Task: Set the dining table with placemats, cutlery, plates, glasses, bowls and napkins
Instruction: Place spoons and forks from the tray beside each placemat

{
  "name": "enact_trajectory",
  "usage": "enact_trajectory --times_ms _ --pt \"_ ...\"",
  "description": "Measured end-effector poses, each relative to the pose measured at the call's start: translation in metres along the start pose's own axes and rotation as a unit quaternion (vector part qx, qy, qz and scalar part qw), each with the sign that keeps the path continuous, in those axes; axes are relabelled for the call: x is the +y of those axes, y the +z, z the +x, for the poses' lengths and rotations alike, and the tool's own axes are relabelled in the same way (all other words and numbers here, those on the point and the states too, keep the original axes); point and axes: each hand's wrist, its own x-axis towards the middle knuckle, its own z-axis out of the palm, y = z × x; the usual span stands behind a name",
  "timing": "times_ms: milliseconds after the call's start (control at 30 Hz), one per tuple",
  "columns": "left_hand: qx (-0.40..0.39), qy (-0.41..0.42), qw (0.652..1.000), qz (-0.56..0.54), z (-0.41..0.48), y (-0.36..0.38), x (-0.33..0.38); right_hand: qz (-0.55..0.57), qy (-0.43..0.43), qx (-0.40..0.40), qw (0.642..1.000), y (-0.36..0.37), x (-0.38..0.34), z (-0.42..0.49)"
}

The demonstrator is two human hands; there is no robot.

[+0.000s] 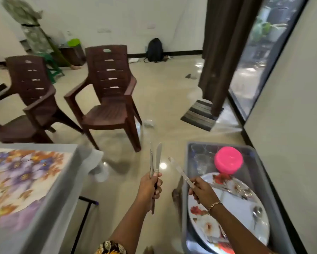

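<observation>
Cutlery pick-up step. Left hand (151,189) fingers clamped on knives (156,158), bottom centre. Right hand (199,189) pinches another utensil (179,170) over crate (227,143), lower right. Next, probably: carry to placemat (22,176), lower left.

This is looking like the dining room of a home. Brown plastic armchairs (108,99) (29,99) are standing on a glossy tiled floor (163,99). A dark curtain (225,52) is hanging beside a glass door (254,61), with a striped doormat (199,114) lying at its foot. A backpack (155,50) is leaning against the white wall (117,19). A floral placemat (20,176) is lying on the grey tabletop (49,217), and a grey tub (218,144) is holding a flowered plate (236,208), glasses (200,162) and a pink bowl (228,160).
</observation>
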Motion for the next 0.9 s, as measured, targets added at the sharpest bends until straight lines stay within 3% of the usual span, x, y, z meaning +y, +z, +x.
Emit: enact_trajectory --times_ms 133,500,900 --pt "0.056 0.024 0.998 -0.036 0.003 -0.063 0.025 -0.007 -0.024 -0.059 0.998 0.061 -0.029 0.024" --pt "0.176 0.053 0.979 -0.085 0.068 -0.256 0.103 -0.032 -0.075 -0.076 0.994 0.267 -0.101 0.135" --pt "0.246 0.074 0.949 -0.182 0.162 -0.346 0.172 -0.116 -0.126 -0.14 0.975 0.367 -0.206 0.262"
